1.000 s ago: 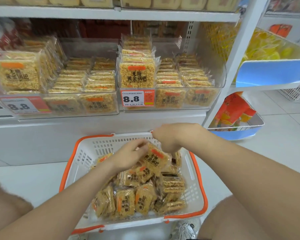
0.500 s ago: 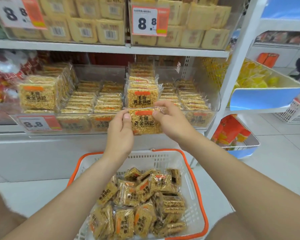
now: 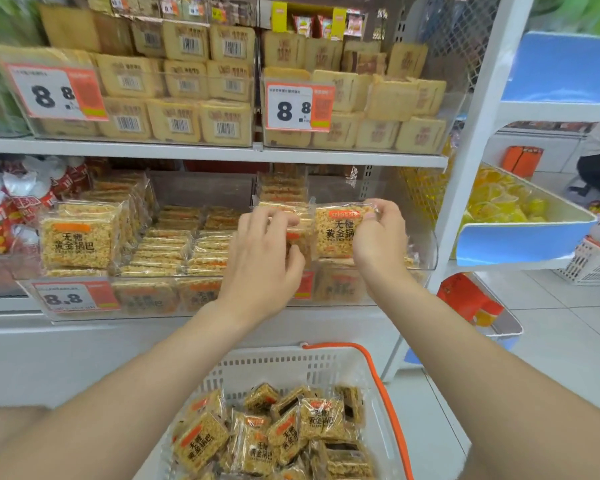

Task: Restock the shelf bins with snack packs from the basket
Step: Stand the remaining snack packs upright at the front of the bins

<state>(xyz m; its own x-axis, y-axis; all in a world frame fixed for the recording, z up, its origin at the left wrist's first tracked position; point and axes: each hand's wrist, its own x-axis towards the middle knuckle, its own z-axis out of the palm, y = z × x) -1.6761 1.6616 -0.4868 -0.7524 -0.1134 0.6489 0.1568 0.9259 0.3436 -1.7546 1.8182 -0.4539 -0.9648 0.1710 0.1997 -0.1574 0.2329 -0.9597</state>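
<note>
Head view: both hands are up at the right-hand clear bin on the lower shelf, with the basket down near the person's knees.
Snack pack point(image 3: 338, 233): held upright, label facing out, just above the front wall of the clear bin point(image 3: 425, 252), at the front of the right-hand row.
Right grip: the right hand point(image 3: 381, 237) pinches the pack's right edge and top corner, thumb in front, fingers behind.
Left grip: the left hand point(image 3: 262, 268) is curled at the pack's left side, against the standing stack just left of it; whether it clasps this pack, a neighbour, or only steadies the row, I cannot tell.
Doing it well: I judge the pack should go straight down from the right grip, label forward, flush against the packs behind, while the left keeps the neighbouring stack from toppling.
Risk: the film wrapper looks slippery and crinkly; a corner pinch may let it twist.
Below the grips: the price tag point(image 3: 303, 284) is half hidden.
Supply: the basket point(image 3: 388, 400) holds many more packs.
</note>
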